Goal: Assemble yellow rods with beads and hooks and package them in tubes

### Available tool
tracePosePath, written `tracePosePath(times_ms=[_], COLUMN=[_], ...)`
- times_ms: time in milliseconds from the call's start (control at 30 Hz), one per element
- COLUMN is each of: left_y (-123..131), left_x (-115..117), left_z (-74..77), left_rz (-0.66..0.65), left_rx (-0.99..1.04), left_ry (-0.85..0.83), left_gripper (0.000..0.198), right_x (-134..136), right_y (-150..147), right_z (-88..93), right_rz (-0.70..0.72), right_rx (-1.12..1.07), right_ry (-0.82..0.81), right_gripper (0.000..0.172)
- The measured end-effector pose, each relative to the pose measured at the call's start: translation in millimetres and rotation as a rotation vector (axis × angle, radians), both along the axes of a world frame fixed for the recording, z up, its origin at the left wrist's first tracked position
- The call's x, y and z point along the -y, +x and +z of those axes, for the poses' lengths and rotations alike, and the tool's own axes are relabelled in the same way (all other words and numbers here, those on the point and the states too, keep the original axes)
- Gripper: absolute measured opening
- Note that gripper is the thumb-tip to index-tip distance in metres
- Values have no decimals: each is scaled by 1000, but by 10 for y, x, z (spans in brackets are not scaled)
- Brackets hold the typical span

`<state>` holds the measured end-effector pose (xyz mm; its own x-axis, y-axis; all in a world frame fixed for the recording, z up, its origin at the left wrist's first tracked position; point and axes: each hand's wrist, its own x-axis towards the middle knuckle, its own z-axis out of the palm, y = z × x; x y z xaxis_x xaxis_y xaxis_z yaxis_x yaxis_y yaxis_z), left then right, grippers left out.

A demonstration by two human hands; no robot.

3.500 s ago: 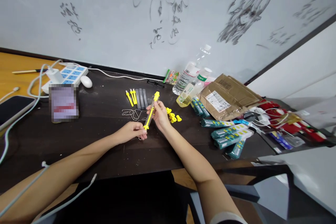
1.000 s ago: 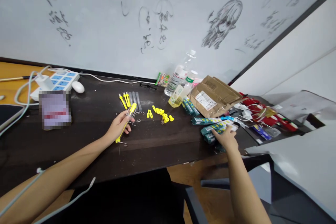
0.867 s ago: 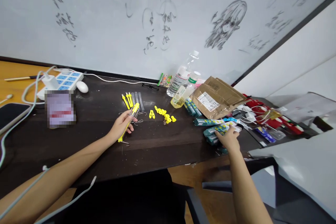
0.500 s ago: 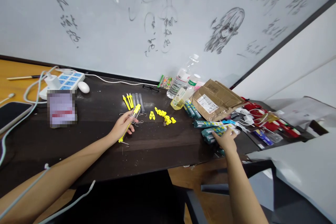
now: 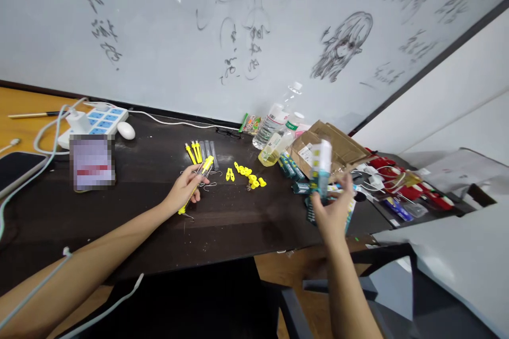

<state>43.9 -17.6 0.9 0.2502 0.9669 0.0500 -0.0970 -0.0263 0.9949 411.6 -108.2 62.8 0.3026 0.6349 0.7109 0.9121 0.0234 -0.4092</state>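
Observation:
My left hand [image 5: 186, 189] is closed around a slim yellow-and-clear tool [image 5: 207, 165]; its lower end, with a thin bent metal tip, sticks out below the fingers. Thin metal hooks [image 5: 210, 185] lie on the table beside that hand. At the right, my right hand [image 5: 333, 217] grips a slim teal-and-white box [image 5: 321, 167], raised upright and blurred by motion. More teal boxes [image 5: 301, 188] lie under and behind this hand, partly hidden. Between the hands are small yellow plastic pieces [image 5: 246, 171], yellow sticks [image 5: 193, 152] and clear grey tubes [image 5: 209, 152].
Two bottles [image 5: 274, 143] lean near the whiteboard [image 5: 167, 37], next to a cardboard package [image 5: 342, 143]. A power strip [image 5: 103, 122], a white mouse [image 5: 126, 131] and a phone [image 5: 18, 175] are at the left. A chair [image 5: 294, 307] stands before the dark table [image 5: 246, 233].
My right hand has lifted a teal-and-white box off the pile and tipped it upright, shifting slightly left. My left hand stays nearly in place with the yellow tool.

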Motion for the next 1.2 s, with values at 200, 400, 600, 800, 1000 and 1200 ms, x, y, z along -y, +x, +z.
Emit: tracePosePath(times_ms=[200,400,600,800,1000,1200], left_y=[-49,-112,-163,-183,-165,-96], left_x=[-25,-22,-100,-154,-114,-28], left_z=[57,102,74,-43,-39,2], left_rz=[59,362,485,426,289,137], left_rx=[58,163,123,-40,-209,-215], left_ry=[92,325,357,261,181,216], left_gripper=[35,34,34,36,41,42], right_x=[-462,-874,-1010,-1044,-1020,-797], right_y=[-820,-1422,-1527,-1240,-1205,-1556], right_z=[-97,-156,-280,-328,-299,-262], right_rz=[621,805,1007,1116,1039,742], right_rx=[73,119,-95,-188,58,424], right_ry=[-206,-298,-544,-742,-747,-569], right_gripper=[67,69,54,45,38,53])
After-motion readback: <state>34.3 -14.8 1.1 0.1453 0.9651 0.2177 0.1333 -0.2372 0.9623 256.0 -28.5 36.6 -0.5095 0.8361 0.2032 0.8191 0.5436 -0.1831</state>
